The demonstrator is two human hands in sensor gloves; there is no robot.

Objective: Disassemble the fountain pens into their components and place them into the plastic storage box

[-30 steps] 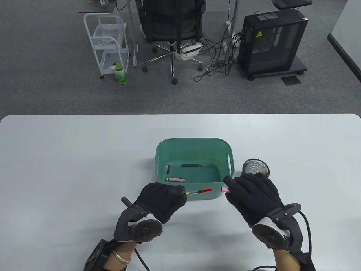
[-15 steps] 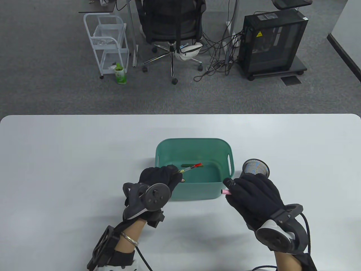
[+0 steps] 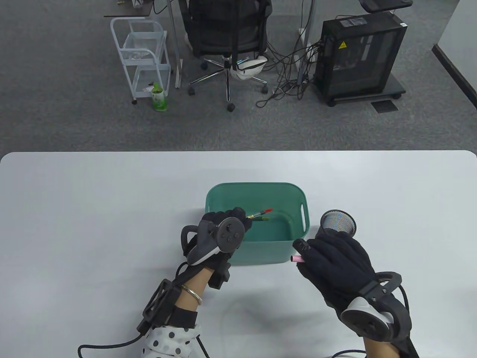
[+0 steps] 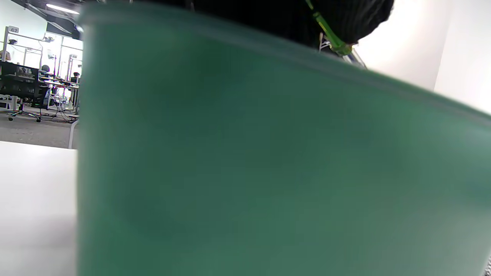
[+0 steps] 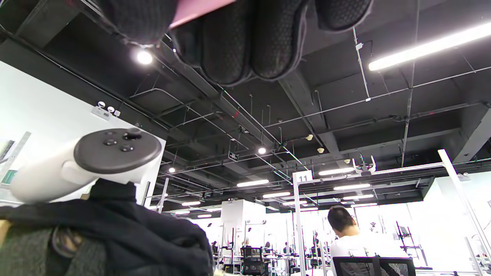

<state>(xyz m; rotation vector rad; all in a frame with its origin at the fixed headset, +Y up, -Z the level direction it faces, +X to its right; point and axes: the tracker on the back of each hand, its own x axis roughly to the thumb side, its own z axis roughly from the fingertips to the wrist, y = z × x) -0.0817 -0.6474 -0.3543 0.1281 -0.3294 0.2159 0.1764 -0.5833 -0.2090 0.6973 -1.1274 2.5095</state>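
Note:
A teal plastic storage box (image 3: 257, 188) stands mid-table; its near wall (image 4: 268, 172) fills the left wrist view. My left hand (image 3: 227, 223) reaches over the box's near-left corner and pinches a thin pen insert (image 3: 261, 213) with a red end, held over the box interior. A dark green pen part (image 3: 262, 219) lies on the box floor just beyond it. My right hand (image 3: 328, 257) hovers at the box's near-right corner, fingers curled round a pink pen barrel (image 3: 297, 259) whose end sticks out leftward; the pink barrel (image 5: 199, 9) also shows among the fingers in the right wrist view.
A black mesh pen cup (image 3: 338, 222) stands just right of the box, behind my right hand. Beyond the table's far edge are an office chair (image 3: 227, 33), a white cart (image 3: 143, 56) and a computer tower (image 3: 359, 56).
My left hand has carried the red-ended insert from in front of the box up over its near-left corner and further inside. My right hand has hardly moved, still holding the pink barrel.

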